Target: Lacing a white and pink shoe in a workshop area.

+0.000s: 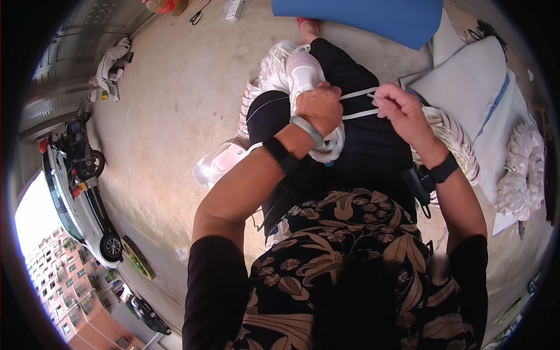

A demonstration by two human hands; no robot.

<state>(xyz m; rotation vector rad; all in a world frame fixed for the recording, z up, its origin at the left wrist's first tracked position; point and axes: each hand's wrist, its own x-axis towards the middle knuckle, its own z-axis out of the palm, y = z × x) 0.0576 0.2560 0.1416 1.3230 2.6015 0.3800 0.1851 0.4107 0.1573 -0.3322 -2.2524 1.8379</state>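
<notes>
A pink and white sneaker (304,74) rests over my dark-trousered lap. My left hand (319,108), with a bangle at its wrist, is closed around the sneaker's middle. White shoelace (360,115) runs in two taut strands from the sneaker toward the right. My right hand (401,112) pinches the lace between thumb and fingers, held off to the sneaker's right. Beyond my left knee lies a stack of pink and white shoes (274,64). Another pale sneaker (220,165) lies on the floor to the left. Beside my right forearm is a bundle of white laces (452,143).
A row of pinkish-white shoe pieces (521,169) sits at the right on pale sacking (466,87). A blue panel (361,17) stands ahead of my foot. Far left are a motorcycle (87,163) and a white car (70,198). Scissors (199,13) lie far off on the floor.
</notes>
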